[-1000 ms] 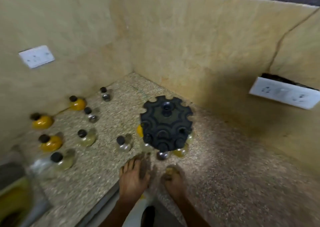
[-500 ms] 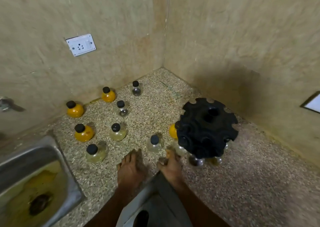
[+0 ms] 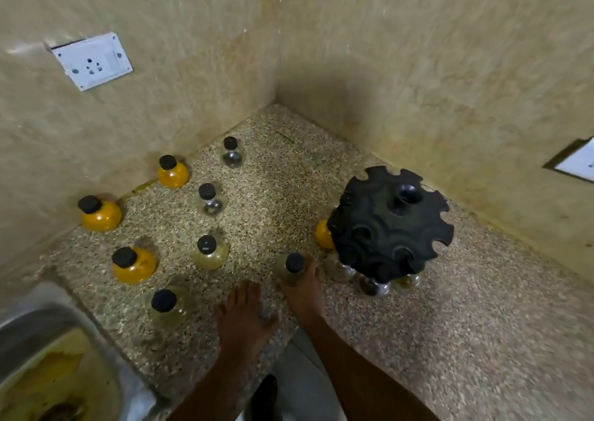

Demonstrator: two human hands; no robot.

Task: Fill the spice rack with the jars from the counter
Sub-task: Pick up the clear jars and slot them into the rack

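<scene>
The black round spice rack stands near the right wall. It holds an orange jar on its left and a silvery jar and a yellowish jar at its front. My right hand wraps around a pale jar with a black cap on the counter, just left of the rack. My left hand lies flat on the counter edge, holding nothing. Several loose black-capped jars stand to the left: three orange ones and clear or pale ones.
A steel sink with yellow residue sits at the lower left. Beige walls meet in a corner behind the speckled counter. One white socket is on the left wall, another on the right wall.
My right hand has moved left from the rack's front to the pale jar and closed around it. The left hand has stayed on the counter edge. The view has swung left.
</scene>
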